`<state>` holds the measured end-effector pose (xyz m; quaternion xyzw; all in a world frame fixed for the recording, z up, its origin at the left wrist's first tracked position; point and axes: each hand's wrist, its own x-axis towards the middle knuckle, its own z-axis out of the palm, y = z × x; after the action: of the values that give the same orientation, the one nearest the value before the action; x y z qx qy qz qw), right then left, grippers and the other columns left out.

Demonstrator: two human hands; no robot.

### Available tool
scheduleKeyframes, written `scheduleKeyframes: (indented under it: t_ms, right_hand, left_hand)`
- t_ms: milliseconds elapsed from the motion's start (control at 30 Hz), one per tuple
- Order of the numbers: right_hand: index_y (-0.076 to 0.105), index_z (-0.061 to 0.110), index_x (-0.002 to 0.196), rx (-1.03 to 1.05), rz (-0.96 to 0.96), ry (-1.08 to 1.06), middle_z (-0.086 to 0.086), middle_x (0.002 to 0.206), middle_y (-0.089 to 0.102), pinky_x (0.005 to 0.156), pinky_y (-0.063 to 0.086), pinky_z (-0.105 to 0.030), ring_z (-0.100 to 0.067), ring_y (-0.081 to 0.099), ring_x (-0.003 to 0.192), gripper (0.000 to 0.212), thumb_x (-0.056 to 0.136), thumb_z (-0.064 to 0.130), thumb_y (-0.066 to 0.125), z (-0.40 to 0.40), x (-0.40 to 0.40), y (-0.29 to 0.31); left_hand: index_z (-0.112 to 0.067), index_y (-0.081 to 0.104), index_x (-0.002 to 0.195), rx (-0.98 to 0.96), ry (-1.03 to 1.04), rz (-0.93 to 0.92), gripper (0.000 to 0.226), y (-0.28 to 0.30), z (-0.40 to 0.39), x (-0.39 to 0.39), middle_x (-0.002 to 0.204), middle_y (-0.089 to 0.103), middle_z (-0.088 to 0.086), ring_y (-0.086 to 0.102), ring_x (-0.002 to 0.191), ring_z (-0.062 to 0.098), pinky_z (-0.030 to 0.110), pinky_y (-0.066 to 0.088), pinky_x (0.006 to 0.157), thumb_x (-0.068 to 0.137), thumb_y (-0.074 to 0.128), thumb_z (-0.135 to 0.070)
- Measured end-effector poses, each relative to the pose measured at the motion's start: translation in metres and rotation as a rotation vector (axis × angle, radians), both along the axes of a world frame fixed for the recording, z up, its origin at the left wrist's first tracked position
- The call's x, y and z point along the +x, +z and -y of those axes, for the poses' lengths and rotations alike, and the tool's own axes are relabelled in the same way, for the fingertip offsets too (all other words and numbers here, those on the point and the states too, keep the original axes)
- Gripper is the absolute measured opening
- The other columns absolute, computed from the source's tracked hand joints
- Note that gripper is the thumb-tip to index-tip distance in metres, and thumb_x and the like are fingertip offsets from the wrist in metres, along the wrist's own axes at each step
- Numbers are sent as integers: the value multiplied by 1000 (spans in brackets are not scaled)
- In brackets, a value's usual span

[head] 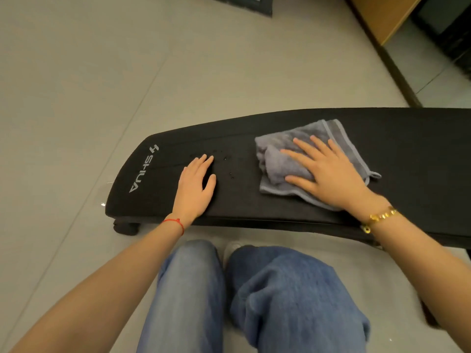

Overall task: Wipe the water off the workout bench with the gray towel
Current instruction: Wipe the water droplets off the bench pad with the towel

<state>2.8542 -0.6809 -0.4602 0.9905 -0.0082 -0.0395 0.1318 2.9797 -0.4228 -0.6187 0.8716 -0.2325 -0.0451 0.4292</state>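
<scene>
While pressed flat on the gray towel, right hand with fingers straight and spread, palm down, nothing gripped. Towel bunched, lying mid-way along the black workout bench. Left hand flat on bare padding near the logo end, fingers together and straight, thumb out to the side, holding nothing. Small water drops just beside left fingertips, between the two hands. Jeans-clad knees below the bench edge.
</scene>
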Motion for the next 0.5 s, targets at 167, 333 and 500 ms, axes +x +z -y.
scheduleKeyframes:
  t_ms: [167,333,500]
  right_hand:
    - [29,37,151,13,17,-188,-3,161,23,119,5,-58,-38,13,149,67,91,68,38,20,95,-10]
    - [36,36,148,18,-16,46,-3,157,34,119,16,-58,-37,25,146,69,89,71,28,-29,56,-25]
    - [33,39,148,66,8,105,3,157,33,119,21,-52,-29,26,147,67,90,72,27,-18,-2,-6]
  left_hand:
    - [-28,34,148,0,17,-5,49,1,0,-1,157,29,-7,18,147,11,40,13,122,100,40,-34]
    - [-29,34,148,-10,15,7,49,-1,0,-1,156,30,-8,18,147,10,41,14,122,100,41,-34]
    - [-29,36,147,-28,21,19,48,-1,0,-1,155,32,-8,19,147,10,42,16,121,99,42,-33]
